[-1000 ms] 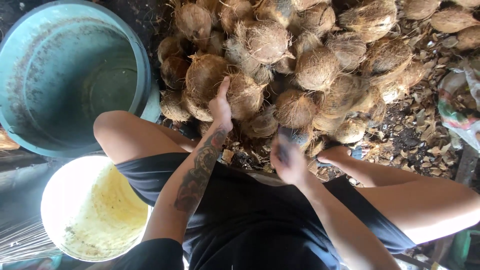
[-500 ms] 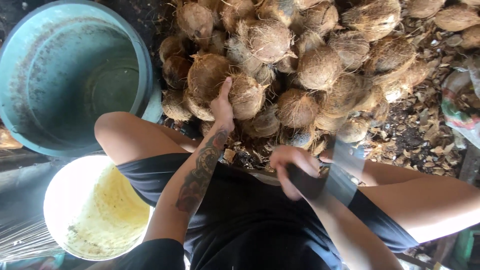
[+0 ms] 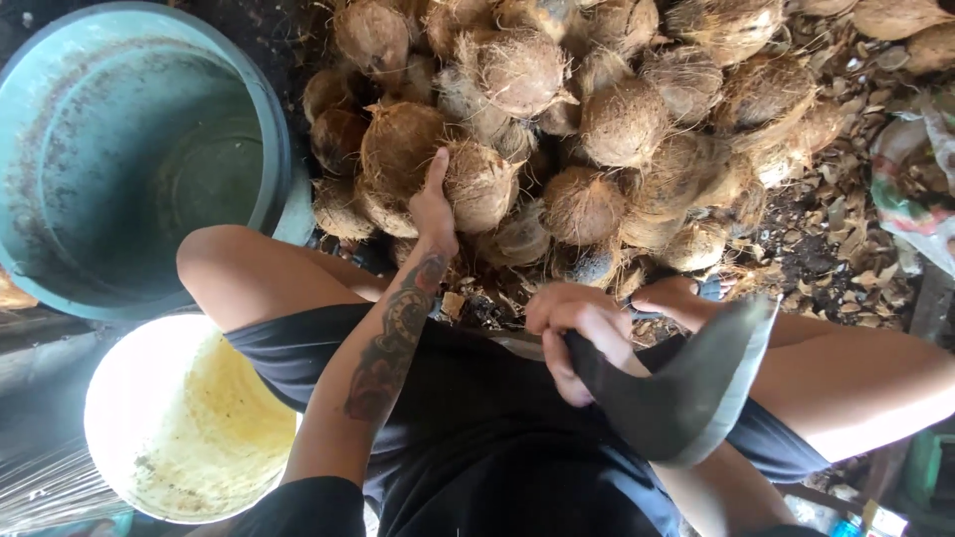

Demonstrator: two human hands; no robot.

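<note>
Brown, hairy husked coconuts lie heaped on the ground ahead of the seated person's knees. The left hand (image 3: 434, 204) reaches into the heap, its fingers (image 3: 436, 167) spread loosely and lying flat against one coconut (image 3: 479, 184) at the near edge of the pile, touching but not wrapped round it. The right hand (image 3: 577, 333) sits above the lap, fingers curled tightly around the handle end of a broad dark blade (image 3: 686, 388) that angles out over the right thigh. A teal tub (image 3: 274, 149) stands to the left of the heap, with a white bucket (image 3: 119, 467) just beside the left knee.
</note>
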